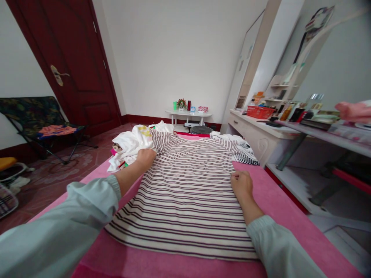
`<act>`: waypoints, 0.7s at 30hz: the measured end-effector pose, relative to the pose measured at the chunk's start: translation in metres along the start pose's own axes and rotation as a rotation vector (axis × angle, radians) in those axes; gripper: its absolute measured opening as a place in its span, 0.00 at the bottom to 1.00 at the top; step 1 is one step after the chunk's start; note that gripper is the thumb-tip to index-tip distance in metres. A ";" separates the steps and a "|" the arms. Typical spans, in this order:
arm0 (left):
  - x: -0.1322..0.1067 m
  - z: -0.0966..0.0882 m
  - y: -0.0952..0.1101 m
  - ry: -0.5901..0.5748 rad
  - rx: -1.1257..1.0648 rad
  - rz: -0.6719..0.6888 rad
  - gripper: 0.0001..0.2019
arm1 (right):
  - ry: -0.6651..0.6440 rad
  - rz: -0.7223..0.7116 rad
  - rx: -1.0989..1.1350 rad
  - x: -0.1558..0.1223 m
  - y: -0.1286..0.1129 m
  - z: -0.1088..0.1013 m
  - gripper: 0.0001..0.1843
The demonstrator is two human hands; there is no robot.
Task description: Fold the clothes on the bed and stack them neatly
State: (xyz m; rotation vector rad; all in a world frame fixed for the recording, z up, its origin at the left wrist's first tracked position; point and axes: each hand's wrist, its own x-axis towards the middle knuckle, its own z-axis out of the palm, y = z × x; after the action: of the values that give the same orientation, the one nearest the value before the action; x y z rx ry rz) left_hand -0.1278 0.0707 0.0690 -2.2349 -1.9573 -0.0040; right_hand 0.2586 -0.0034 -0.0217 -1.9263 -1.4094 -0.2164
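Note:
A white T-shirt with dark stripes (pixel 191 193) lies spread on the pink-covered surface (pixel 278 200), its hem toward me and its neckline at the far end. My left hand (pixel 145 158) is closed at the shirt's left side, just below the sleeve, and pinches the fabric there. On the opposite side, my right hand (pixel 242 184) pinches the shirt's right side edge between thumb and fingers. A few soft wrinkles cross the upper part of the shirt.
White clothes in a pile (pixel 131 143) lie beyond my left hand. Black-and-white patterned clothing (pixel 246 154) sits at the far right. A dressing table (pixel 261 125) with a red basket (pixel 260 112) stands to the right, a folding chair (pixel 43 119) to the left.

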 end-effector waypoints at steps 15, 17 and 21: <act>-0.070 0.038 0.063 -0.148 -0.326 0.674 0.31 | -0.275 0.076 -0.152 -0.001 -0.009 -0.028 0.12; -0.076 0.027 0.047 -0.200 -0.400 0.751 0.30 | -0.328 -0.013 -0.099 -0.002 -0.001 -0.042 0.12; -0.092 0.002 0.001 -0.122 -0.427 0.567 0.15 | -0.428 -0.120 -0.148 -0.021 0.018 -0.092 0.07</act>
State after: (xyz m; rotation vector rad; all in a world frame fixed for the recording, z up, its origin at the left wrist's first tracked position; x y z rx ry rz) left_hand -0.1396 -0.0197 0.0562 -3.0611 -1.3965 -0.2375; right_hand 0.2918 -0.0806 0.0253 -2.0939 -1.8333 0.0430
